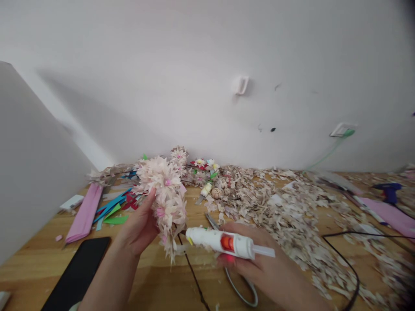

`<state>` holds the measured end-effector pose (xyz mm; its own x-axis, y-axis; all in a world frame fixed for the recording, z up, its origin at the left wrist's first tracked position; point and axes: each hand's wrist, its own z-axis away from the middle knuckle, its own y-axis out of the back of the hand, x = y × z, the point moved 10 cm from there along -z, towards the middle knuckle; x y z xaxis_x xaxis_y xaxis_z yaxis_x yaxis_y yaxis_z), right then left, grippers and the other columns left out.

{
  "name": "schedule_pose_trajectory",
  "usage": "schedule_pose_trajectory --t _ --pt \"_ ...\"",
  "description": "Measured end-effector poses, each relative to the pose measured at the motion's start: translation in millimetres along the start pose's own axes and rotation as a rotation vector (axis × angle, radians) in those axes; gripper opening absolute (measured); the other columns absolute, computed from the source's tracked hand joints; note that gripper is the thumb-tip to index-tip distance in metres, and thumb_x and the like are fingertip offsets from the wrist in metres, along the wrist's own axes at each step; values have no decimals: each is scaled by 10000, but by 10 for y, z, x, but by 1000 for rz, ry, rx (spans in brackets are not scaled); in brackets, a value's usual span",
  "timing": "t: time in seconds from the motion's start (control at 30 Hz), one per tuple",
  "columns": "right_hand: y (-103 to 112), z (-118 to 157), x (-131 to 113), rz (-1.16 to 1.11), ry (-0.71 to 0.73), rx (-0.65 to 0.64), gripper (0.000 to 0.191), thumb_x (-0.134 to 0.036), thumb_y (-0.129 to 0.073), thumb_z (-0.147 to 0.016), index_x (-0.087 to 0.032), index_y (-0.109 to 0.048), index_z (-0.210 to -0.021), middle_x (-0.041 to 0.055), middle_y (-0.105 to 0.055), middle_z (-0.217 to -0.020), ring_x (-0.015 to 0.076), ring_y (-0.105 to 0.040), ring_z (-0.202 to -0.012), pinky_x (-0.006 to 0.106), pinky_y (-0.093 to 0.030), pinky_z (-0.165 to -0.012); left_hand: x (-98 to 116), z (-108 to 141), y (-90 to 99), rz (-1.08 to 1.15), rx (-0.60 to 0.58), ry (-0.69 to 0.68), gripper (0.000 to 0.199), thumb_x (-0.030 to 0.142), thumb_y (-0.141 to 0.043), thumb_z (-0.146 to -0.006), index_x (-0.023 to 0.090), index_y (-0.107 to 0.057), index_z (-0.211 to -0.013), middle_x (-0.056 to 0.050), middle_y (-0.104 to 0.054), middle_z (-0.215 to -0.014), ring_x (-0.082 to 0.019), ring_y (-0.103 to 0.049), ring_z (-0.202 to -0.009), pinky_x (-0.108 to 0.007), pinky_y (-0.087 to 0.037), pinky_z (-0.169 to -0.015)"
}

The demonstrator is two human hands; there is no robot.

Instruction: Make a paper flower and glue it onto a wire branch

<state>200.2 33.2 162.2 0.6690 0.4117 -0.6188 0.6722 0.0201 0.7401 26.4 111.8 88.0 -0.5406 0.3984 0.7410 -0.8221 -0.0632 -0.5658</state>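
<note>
My left hand (144, 222) is closed around a bunch of cream handmade flowers (167, 185) with pink centres. A dark thin stem (194, 272) runs down from the bunch toward the front. My right hand (248, 246) grips a white hot glue gun (210, 240) with a clear glue stick (264, 250) jutting from its back and a red glow at its side. The gun's nozzle points left, close to the lower flowers; whether it touches them I cannot tell. Grey-handled scissors (241, 291) lie on the table, partly hidden beneath the right hand.
Cream petal scraps (285, 216) cover the table's right side. At left are a black phone (79, 272), pink folded paper (86, 214) and blue strips (112, 205). A blue glue gun (389, 192) and black cable (353, 263) lie at right. The wall (194, 86) stands behind.
</note>
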Motion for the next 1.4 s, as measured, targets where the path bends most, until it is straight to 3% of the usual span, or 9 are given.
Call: schedule_pose_trajectory --t 0.23,0.9,1.27,1.4 --pt "32 -38 -12 -27 -1 14 157 -390 -628 -775 -293 -637 -897 -24 -672 -827 174 -620 -732 256 -481 -630 15 -13 9 43 -5 -20 309 314 -385 -892 151 -646 -876 -67 -726 -691 -196 -686 -621 -318 -557 -622" --pt "39 -8 -50 -49 23 15 181 -423 -618 -772 -299 -654 -899 -16 -688 -845 187 -633 -764 263 -488 -634 -44 -12 -23 39 -35 21 350 346 -390 -885 135 -616 -1049 -101 -734 -774 -237 -697 -698 -367 -551 -671" --pt "58 -36 -102 -43 26 -6 176 -412 -626 -765 -284 -665 -879 -14 -683 -789 184 -624 -704 270 -474 -615 -8 -2 -23 50 -12 6 311 318 -390 -891 143 -637 -964 -75 -732 -720 -210 -695 -676 -331 -551 -654" --pt "66 -14 -85 -59 39 9 175 -395 -627 -771 -288 -649 -908 -7 -685 -864 191 -627 -774 277 -479 -653 -8 2 -13 46 -28 8 308 325 -397 -888 156 -631 -994 -68 -731 -721 -214 -695 -701 -334 -545 -671"
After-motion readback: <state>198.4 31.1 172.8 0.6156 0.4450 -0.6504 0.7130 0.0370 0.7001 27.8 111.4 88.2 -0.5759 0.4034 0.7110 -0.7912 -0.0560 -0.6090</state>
